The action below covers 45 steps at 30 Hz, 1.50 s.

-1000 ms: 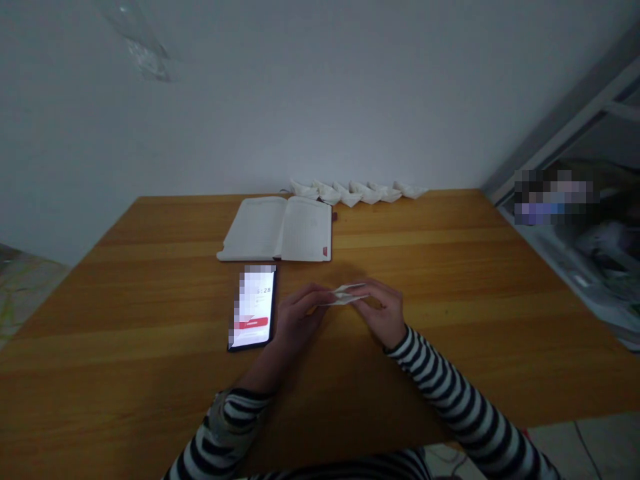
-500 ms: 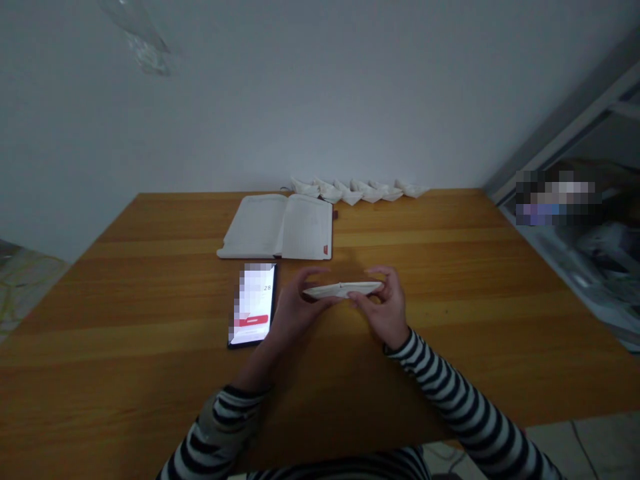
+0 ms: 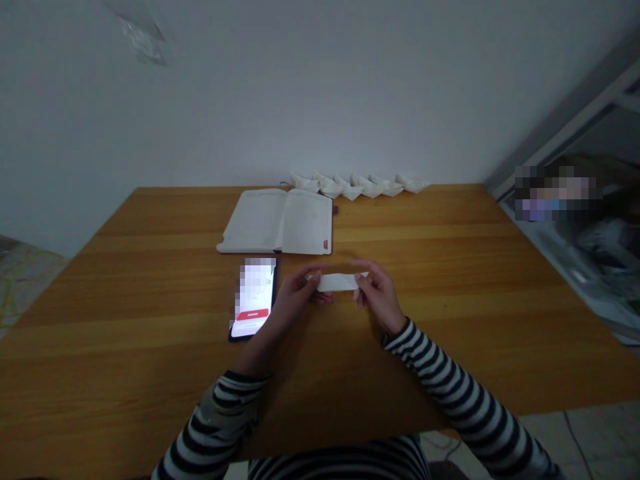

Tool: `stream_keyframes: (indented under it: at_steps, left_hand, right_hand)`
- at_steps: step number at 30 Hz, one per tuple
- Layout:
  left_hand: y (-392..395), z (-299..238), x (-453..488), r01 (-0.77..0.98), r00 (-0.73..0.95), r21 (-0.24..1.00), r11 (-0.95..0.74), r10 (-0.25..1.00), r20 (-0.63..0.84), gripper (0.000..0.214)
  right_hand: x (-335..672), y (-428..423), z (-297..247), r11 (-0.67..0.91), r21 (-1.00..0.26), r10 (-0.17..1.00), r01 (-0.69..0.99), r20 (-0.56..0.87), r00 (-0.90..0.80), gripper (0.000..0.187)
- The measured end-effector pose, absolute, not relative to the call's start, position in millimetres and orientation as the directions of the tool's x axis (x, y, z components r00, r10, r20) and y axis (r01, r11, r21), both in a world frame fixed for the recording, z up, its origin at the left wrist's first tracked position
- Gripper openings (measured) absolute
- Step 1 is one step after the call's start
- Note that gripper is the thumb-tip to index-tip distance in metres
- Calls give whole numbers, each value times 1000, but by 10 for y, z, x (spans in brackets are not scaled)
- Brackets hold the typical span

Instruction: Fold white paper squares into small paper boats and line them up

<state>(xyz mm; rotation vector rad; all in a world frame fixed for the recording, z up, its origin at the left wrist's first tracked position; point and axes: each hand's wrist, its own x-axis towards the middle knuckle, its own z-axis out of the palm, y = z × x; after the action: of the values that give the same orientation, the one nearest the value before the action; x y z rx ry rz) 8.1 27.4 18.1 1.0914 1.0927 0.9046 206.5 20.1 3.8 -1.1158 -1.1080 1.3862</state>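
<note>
A left hand (image 3: 299,291) and right hand (image 3: 379,295) pinch a folded white paper strip (image 3: 337,282) by its ends, its long axis running side to side above the tabletop (image 3: 425,267). A lit smartphone (image 3: 253,298) lies just beside the left hand; paper boats (image 3: 357,186) line the far edge.

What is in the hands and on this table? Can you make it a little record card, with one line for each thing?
Left hand: holding one end of the folded white paper
Right hand: holding the other end of the same paper
Sleeves: black and white stripes
Nearest the left hand: a smartphone with its screen lit
Surface: wooden table
Behind the phone: an open notebook
Far edge of the table: a row of small paper boats
</note>
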Motion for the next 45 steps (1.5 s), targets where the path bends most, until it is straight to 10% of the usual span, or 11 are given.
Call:
stream_keyframes:
  at_steps: [12,21,25,29,37,45]
  left_hand:
    - [227,165,154,79,192,991,-109,977,92,39]
    - [206,195,59,459,308,707,-538,843,441,20]
    - [143,218,102,475,277,699,-535,844,458,18]
    - [84,242,171,521,172,704,-483,867,468,16]
    - [98,258,186,656,416,615,-438,889,191,19]
    - [57,203,209,707,322,582,-402,915,241,25]
  right_hand:
    - [2059,217,36,-264,-885,959,-384,-199,-200,28]
    - [2126,199,67,-412,-824,877,-388,-242,-416,34]
    - [2114,198,30,-246,-932,959,-266,-194,-206,26]
    - [2104,210,63,163,-977,986,136,167,16,17]
    - [2076,124,-27,450,-748,887,488,436,-149,19]
    - [2029,16,14,574,-568,790,589,574,-217,22]
